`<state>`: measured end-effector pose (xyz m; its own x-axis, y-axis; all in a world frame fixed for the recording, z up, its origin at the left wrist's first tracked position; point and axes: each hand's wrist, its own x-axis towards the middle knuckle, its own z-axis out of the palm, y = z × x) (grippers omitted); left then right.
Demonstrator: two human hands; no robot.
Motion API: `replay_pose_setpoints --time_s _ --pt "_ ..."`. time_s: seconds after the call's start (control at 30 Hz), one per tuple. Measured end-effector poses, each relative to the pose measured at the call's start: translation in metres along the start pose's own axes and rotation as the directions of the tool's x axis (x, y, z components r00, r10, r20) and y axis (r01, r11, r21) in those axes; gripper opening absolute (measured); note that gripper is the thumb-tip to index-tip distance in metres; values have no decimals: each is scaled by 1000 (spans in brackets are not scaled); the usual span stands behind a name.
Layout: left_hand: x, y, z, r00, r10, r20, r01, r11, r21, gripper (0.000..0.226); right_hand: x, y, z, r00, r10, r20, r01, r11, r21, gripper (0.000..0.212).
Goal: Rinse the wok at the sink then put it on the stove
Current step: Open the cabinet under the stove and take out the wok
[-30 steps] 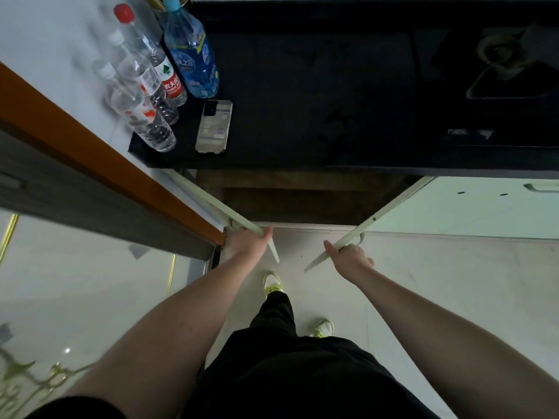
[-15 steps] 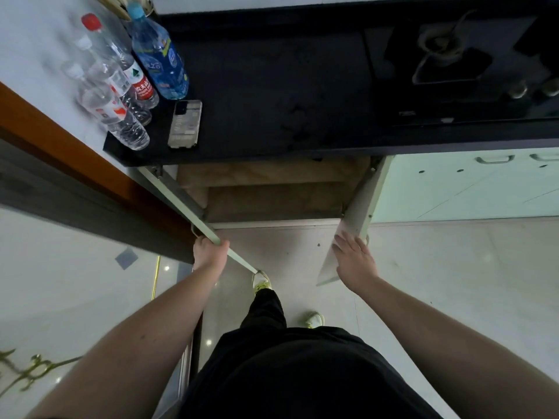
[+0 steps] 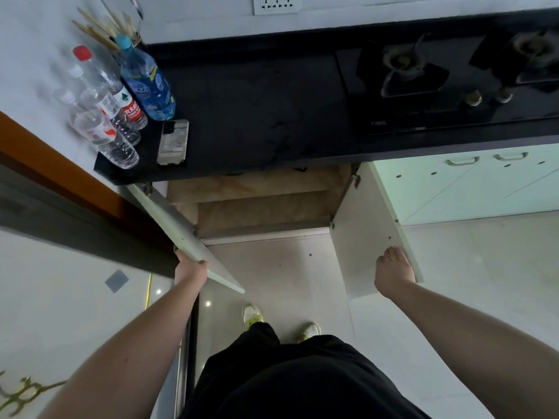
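Observation:
No wok and no sink show in this view. The black gas stove (image 3: pixel 402 71) with two burners lies in the dark countertop at the upper right. Below the counter both cabinet doors stand swung outward. My left hand (image 3: pixel 190 267) grips the lower edge of the left cabinet door (image 3: pixel 178 228). My right hand (image 3: pixel 393 272) lies with straight fingers against the white inner face of the right cabinet door (image 3: pixel 360 225). Between the doors the cabinet interior (image 3: pixel 260 207) shows bare brownish shelves.
Several water bottles (image 3: pixel 145 83) and a phone (image 3: pixel 173 142) stand on the counter's left end, with chopsticks (image 3: pixel 99 28) behind them. Pale green closed cabinet fronts (image 3: pixel 472 182) run to the right. A brown-edged wall or frame (image 3: pixel 60 176) hems in the left side.
Both doors have swung wider apart. My right hand went from gripping the right door's edge to lying flat on its inner face. The view has tilted up, bringing the stove in.

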<state>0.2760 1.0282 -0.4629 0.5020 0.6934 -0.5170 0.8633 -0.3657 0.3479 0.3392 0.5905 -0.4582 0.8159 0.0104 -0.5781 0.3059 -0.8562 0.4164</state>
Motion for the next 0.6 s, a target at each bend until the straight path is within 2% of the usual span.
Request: replay_pose_setpoints --time_s 0.13,0.33,0.43,0.6 --pt "-1 -21 -13 1000 16 14 -17 999 32 83 -2 -22 -21 996 -68 -63 71 996 48 53" --pt "7 -61 -41 996 79 37 -81 995 57 85 -13 -106 -78 958 -211 -196 235 966 111 44" --pt "14 -91 -63 991 125 53 -129 990 59 76 -24 -159 -106 931 -273 -241 309 943 125 46" --pt "26 -125 -99 979 192 63 -201 953 226 47 -46 -229 -140 884 -355 -303 406 906 124 47"
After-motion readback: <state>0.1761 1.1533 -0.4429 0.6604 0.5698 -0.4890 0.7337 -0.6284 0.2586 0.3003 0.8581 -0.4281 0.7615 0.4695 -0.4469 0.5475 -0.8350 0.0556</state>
